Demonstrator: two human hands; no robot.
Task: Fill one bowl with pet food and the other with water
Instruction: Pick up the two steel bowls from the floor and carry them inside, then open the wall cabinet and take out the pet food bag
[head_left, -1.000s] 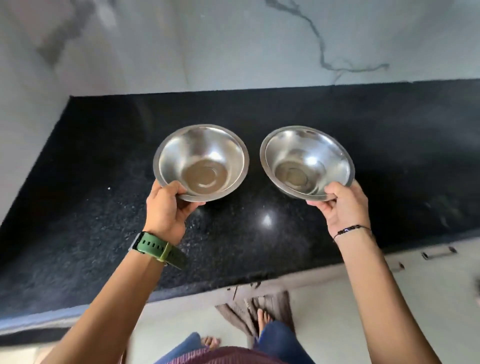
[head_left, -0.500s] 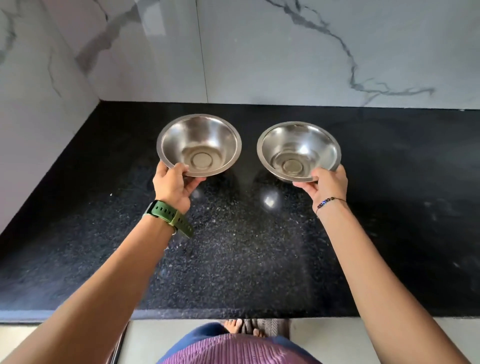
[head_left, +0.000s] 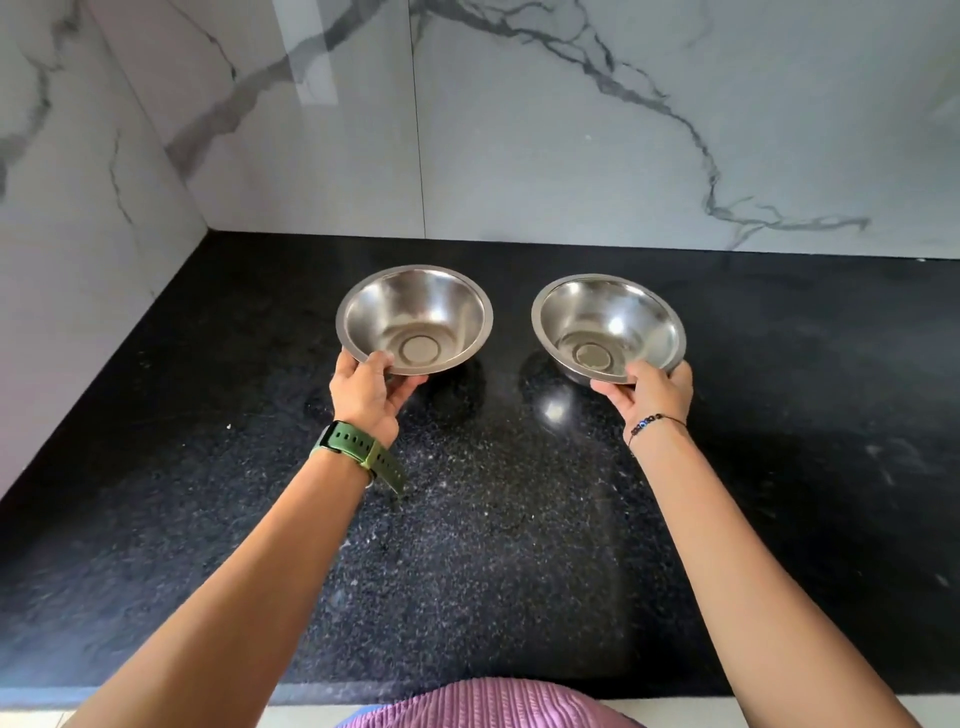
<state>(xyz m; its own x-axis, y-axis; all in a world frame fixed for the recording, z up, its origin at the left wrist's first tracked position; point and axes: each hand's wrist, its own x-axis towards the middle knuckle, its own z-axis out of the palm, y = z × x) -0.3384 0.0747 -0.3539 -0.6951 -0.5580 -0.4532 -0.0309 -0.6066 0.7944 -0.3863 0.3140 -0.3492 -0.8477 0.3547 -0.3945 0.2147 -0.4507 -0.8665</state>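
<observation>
Two steel bowls are held side by side over the black granite counter (head_left: 493, 519). My left hand (head_left: 366, 395), with a green watch on its wrist, grips the near rim of the left bowl (head_left: 415, 312). My right hand (head_left: 649, 397), with a beaded bracelet on its wrist, grips the near rim of the right bowl (head_left: 608, 322). Both bowls are tilted toward me and show bare insides. Whether their bases touch the counter I cannot tell. No pet food or water is in view.
White marble wall panels (head_left: 571, 130) close off the back and the left side (head_left: 78, 260) of the counter, forming a corner at the far left. The counter's front edge (head_left: 311, 696) runs just in front of my body.
Both hands have carried the bowls forward, farther onto the counter toward the back wall. The view has lifted, showing more wall and less floor.
</observation>
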